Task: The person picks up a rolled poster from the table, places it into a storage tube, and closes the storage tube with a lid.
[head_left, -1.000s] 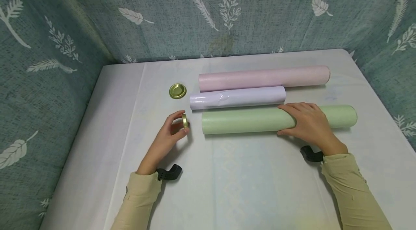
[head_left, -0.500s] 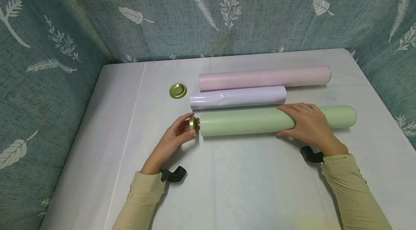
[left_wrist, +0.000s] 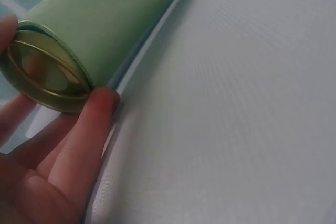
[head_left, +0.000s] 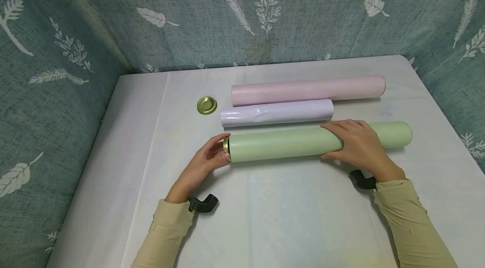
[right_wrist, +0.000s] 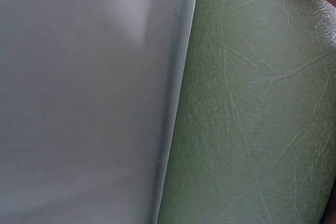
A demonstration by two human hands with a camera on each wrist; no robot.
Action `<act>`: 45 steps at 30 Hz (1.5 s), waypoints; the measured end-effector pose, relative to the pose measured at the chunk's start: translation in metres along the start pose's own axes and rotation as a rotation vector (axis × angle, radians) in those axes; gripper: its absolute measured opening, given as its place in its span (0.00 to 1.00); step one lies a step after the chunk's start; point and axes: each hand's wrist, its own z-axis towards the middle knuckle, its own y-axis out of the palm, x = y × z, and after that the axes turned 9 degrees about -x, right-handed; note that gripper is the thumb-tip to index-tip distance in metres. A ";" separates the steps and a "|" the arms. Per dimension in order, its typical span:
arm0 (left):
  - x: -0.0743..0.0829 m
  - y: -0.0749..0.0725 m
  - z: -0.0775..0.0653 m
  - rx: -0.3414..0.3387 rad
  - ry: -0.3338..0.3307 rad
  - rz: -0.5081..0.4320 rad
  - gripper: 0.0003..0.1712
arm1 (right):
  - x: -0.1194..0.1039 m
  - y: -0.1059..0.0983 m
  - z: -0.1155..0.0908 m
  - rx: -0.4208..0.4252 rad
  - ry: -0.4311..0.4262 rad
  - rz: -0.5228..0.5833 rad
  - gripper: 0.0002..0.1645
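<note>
A gold lid (head_left: 226, 144) is pinched by the left hand (head_left: 201, 165) against the left end of the green tube (head_left: 280, 144), which is gripped by the right hand (head_left: 358, 146) in front of the lavender roll (head_left: 278, 113)

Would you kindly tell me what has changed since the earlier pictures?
The left hand, pinching a gold lid, has moved right, bringing the lid to the left end of the green tube. The tube itself has slid slightly left. Nothing was newly gripped or released. The right hand still holds the green tube; the pink tube, lilac tube and second lid stayed put.
</note>
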 end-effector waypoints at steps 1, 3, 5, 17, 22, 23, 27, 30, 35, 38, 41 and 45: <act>-0.002 -0.001 0.000 -0.003 0.003 0.000 0.31 | 0.000 0.000 0.000 0.000 -0.002 -0.001 0.50; -0.006 -0.002 0.002 -0.003 0.005 -0.007 0.31 | 0.000 0.000 0.001 0.001 -0.006 -0.003 0.50; -0.012 -0.004 0.003 0.001 0.000 -0.012 0.31 | 0.000 0.000 0.001 0.003 -0.008 -0.003 0.50; -0.023 -0.008 0.006 0.013 0.009 -0.046 0.34 | -0.001 0.002 0.001 0.047 -0.038 -0.003 0.50; -0.016 -0.006 0.006 0.049 -0.015 -0.057 0.35 | -0.002 0.002 0.002 0.056 -0.046 -0.004 0.50; -0.014 -0.005 0.005 0.057 -0.019 -0.050 0.34 | -0.002 0.002 0.002 0.056 -0.048 -0.004 0.50; -0.015 -0.006 0.006 0.079 -0.019 -0.001 0.34 | -0.002 0.002 0.002 0.048 -0.056 -0.010 0.50; -0.022 -0.008 0.010 0.087 -0.006 0.011 0.34 | -0.001 0.001 0.004 0.048 -0.060 -0.014 0.50; -0.020 -0.009 0.015 0.089 0.009 0.002 0.34 | -0.001 -0.004 0.007 0.054 -0.065 -0.012 0.50; -0.015 -0.007 0.014 0.089 0.000 -0.008 0.34 | -0.002 -0.004 0.007 0.048 -0.069 -0.010 0.50; -0.009 -0.003 0.011 0.079 -0.015 0.001 0.34 | -0.002 -0.003 0.006 0.036 -0.063 -0.014 0.50; -0.003 0.001 0.008 0.072 -0.027 0.041 0.35 | -0.002 -0.001 0.004 0.005 -0.045 -0.014 0.50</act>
